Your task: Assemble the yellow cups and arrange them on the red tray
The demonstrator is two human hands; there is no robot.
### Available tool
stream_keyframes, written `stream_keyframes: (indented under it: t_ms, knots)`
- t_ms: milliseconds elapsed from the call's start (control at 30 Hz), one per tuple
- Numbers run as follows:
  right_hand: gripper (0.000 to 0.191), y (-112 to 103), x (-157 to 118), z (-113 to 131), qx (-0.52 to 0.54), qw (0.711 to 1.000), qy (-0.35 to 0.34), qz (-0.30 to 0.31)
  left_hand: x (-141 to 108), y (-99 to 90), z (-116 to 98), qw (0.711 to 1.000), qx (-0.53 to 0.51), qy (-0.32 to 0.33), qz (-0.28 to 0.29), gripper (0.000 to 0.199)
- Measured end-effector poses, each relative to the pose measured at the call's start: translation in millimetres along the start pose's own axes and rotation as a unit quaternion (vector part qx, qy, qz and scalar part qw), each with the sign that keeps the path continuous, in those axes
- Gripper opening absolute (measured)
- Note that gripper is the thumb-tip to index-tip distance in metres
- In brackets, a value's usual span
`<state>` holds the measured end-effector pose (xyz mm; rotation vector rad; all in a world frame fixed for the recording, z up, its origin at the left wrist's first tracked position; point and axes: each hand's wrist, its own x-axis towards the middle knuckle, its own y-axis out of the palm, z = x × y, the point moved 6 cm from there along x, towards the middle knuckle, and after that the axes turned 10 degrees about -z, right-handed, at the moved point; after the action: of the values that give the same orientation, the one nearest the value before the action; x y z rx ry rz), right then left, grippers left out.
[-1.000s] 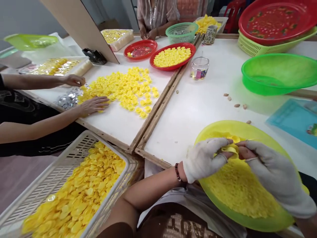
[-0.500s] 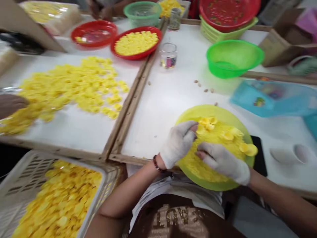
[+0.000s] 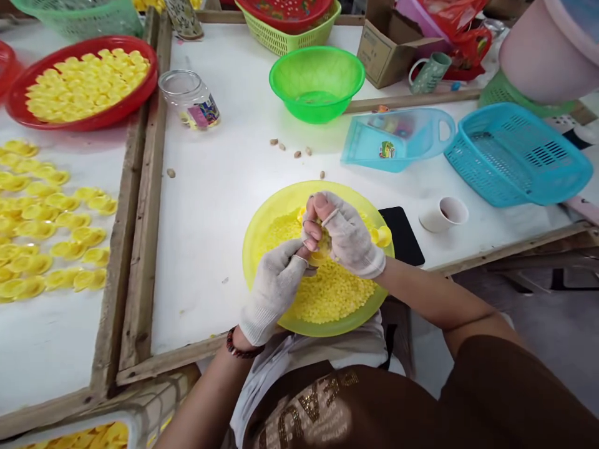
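Both hands wear white gloves with bare fingertips and meet over a wide yellow bowl of small yellow granules. My left hand is closed, its thumb and fingers pinching a small yellow plastic cup-shaped piece. Just above that piece, my right hand is closed too, thumb against fingertips; whatever they hold is hidden. More yellow cup-shaped pieces lie at the bowl's right side, and others are partly covered by my right hand.
A black flat device and a white cup stand right of the bowl. Beyond are a green basin, a blue scoop-shaped tray, a blue basket and a clear jar. Wooden strips divide the tabletop.
The view has swung right. My right hand has risen from the granules to meet my left hand, and a yellow piece now shows between them.
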<state>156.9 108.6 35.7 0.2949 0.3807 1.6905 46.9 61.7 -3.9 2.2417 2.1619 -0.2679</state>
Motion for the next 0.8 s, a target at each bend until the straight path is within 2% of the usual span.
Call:
stream_keyframes:
  t_ms: [200,300,367,433,567,667,800]
  knots:
    - [0.043,-9.9,3.8,5.8,0.01,0.999,0.016,-0.033,-1.3,-2.0,2.8,1.0,-0.002,-0.009,-0.019,0.03]
    - [0.039,-23.1,-1.9,12.5,-0.033,0.999,-0.004,-0.035,-4.1,-9.0,3.9,0.996,-0.042,-0.021,-0.07,0.032]
    - [0.034,-32.2,-9.2,14.3,-0.108,0.994,-0.023,-0.021,-6.1,-16.3,4.0,0.991,-0.074,-0.028,-0.109,0.034]
    - [0.027,-38.9,-17.2,14.2,-0.215,0.975,-0.051,0.003,-7.4,-20.7,5.1,0.985,-0.114,-0.055,-0.118,0.034]
    - [0.013,-41.1,-30.2,13.7,-0.385,0.909,-0.147,0.063,-8.7,-16.3,6.9,0.972,-0.185,-0.136,-0.058,0.037]
    - [0.014,-41.1,-33.8,10.4,-0.442,0.875,-0.175,0.09,-7.5,-16.7,2.9,0.98,-0.149,-0.113,-0.062,0.043]
    - [0.013,-40.2,-36.5,14.3,-0.477,0.843,-0.232,0.093,-4.7,-19.1,0.6,0.991,-0.089,-0.049,-0.09,0.035]
